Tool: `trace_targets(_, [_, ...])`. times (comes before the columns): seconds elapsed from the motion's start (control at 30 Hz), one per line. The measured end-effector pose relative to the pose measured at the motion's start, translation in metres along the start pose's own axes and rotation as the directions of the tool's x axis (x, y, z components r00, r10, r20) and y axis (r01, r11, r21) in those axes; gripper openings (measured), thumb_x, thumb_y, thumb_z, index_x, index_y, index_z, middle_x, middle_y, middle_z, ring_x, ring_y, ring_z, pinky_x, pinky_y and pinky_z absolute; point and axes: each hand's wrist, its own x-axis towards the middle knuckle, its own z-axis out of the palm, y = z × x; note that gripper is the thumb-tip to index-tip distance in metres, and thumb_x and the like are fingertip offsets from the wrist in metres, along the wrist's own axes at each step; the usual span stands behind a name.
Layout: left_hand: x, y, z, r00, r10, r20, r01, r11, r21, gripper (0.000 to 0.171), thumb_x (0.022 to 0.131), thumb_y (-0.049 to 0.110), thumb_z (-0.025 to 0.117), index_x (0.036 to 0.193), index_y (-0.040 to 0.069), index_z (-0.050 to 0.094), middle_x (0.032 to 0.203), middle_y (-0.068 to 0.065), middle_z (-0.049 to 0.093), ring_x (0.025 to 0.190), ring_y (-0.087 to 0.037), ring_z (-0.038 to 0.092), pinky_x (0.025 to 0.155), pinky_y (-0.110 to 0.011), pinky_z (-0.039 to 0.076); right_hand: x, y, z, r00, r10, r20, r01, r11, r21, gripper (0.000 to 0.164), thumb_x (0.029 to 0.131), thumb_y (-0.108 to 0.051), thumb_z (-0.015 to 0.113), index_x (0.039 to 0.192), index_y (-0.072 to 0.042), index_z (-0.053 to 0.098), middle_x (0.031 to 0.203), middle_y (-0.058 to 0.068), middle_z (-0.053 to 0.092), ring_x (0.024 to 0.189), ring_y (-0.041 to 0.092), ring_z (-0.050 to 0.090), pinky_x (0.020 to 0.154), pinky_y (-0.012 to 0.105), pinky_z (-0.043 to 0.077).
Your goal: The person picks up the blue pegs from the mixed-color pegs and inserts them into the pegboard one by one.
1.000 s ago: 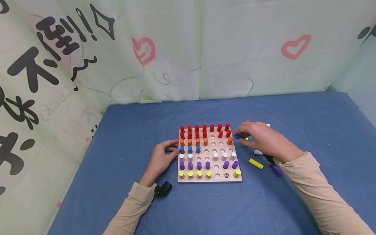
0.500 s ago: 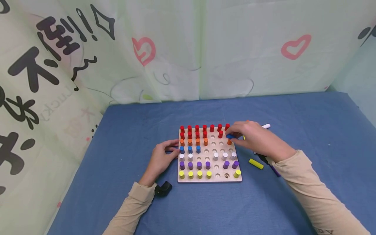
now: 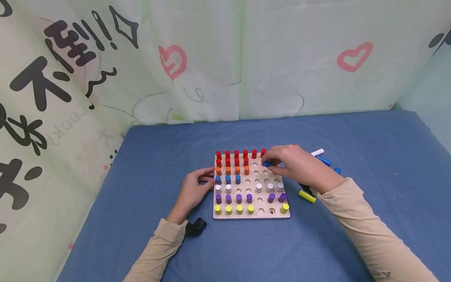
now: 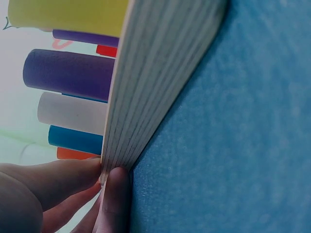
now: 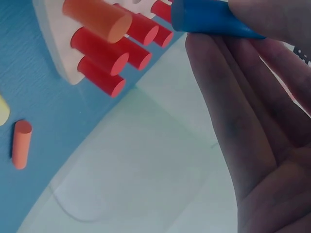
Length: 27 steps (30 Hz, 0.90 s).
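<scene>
A wooden pegboard (image 3: 251, 216) carries rows of coloured pegs, with several holes bare toward its right half. My left hand (image 3: 193, 190) holds the board's left edge; in the left wrist view, thumb and fingers (image 4: 116, 194) pinch its layered side. Over the upper right part of the board, my right hand (image 3: 296, 164) pinches a blue peg (image 5: 214, 18) between thumb and fingers. The peg lies roughly sideways in the head view, above the board, and the hand hides the pegs at that corner. Red pegs (image 5: 99, 51) and an orange peg (image 5: 97, 19) stand close by in the right wrist view.
Loose pegs lie on the blue cloth right of the board: a yellow one (image 3: 307, 196), a white one (image 3: 318, 152) and blue ones (image 3: 323, 160). An orange peg (image 5: 21, 144) lies beyond the board's corner. A pale printed curtain (image 3: 267, 78) hangs behind the table.
My right hand has moved left from beside the board to over its upper right part, carrying the blue peg. The left hand has stayed at the board's left edge.
</scene>
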Motion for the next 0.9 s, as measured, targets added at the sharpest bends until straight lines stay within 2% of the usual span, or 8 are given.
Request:
trace_targets(0.23, [0.0,-0.001,0.0,1.0,-0.003,-0.003,0.003,1.0,0.002,0.039,0.092,0.011,0.07,0.131,0.01,0.065,0.117,-0.006,0.07,0.096,-0.017,0.067,0.082,-0.031,0.059,0.007,-0.006,0.005,1.0,-0.006,0.024,0.005,1.0,0.028,0.025,0.083,-0.001,0.077,0.107,-0.004,0.073,0.105,0.005,0.071,0.09,0.017,0.069,0.079,0.038,0.059])
trace_targets(0.5, [0.0,0.0,0.0,1.0,-0.009,-0.004,0.009,1.0,0.008,0.039,0.092,0.011,0.07,0.131,0.01,0.065,0.116,-0.005,0.07,0.095,-0.016,0.067,0.082,-0.031,0.059,0.013,-0.011,0.008,0.999,-0.026,0.029,0.025,0.998,0.054,0.021,0.085,0.0,0.074,0.106,-0.006,0.073,0.1,0.003,0.071,0.086,0.013,0.066,0.074,0.033,0.058])
trace_targets(0.9, [0.0,0.0,0.0,1.0,-0.007,-0.004,0.007,1.0,0.007,0.039,0.092,0.011,0.07,0.131,0.01,0.065,0.116,-0.005,0.07,0.095,-0.016,0.067,0.082,-0.031,0.059,0.022,-0.013,0.014,0.997,-0.054,0.061,0.05,0.997,0.062,0.02,0.086,0.001,0.073,0.106,-0.004,0.073,0.101,0.006,0.071,0.087,0.015,0.067,0.076,0.037,0.059])
